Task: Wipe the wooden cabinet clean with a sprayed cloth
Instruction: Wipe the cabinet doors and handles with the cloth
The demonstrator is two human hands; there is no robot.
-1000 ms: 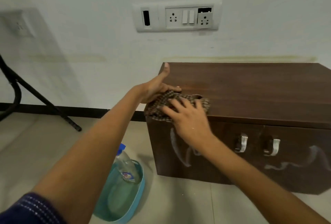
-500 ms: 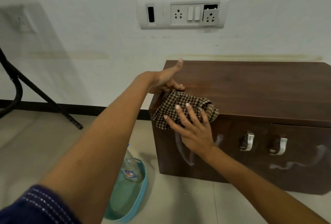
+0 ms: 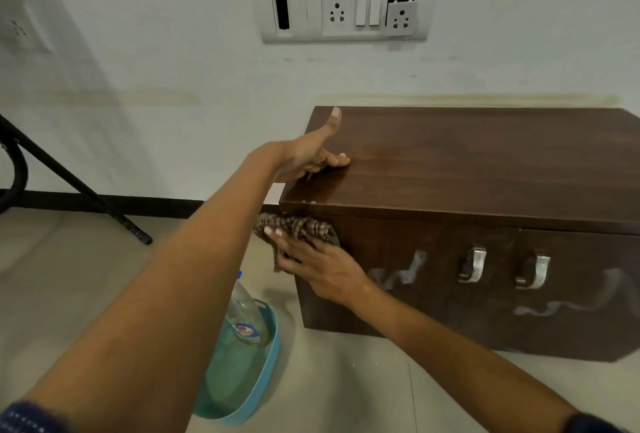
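Observation:
A low dark wooden cabinet stands on the floor against the white wall, with two metal handles on its front and pale smears on the doors. My right hand presses a brown checked cloth flat against the upper left corner of the cabinet's front, just under the top edge. My left hand rests on the top's left edge, fingers spread, thumb pointing up, holding nothing.
A clear spray bottle stands in a blue tub on the tiled floor, left of the cabinet and under my left arm. Black stand legs cross the floor at far left. A switch and socket panel sits on the wall above.
My right hand has slid the cloth off the cabinet's top, over the front edge, down onto the front face and leftward. My left hand has stayed braced on the top's left edge.

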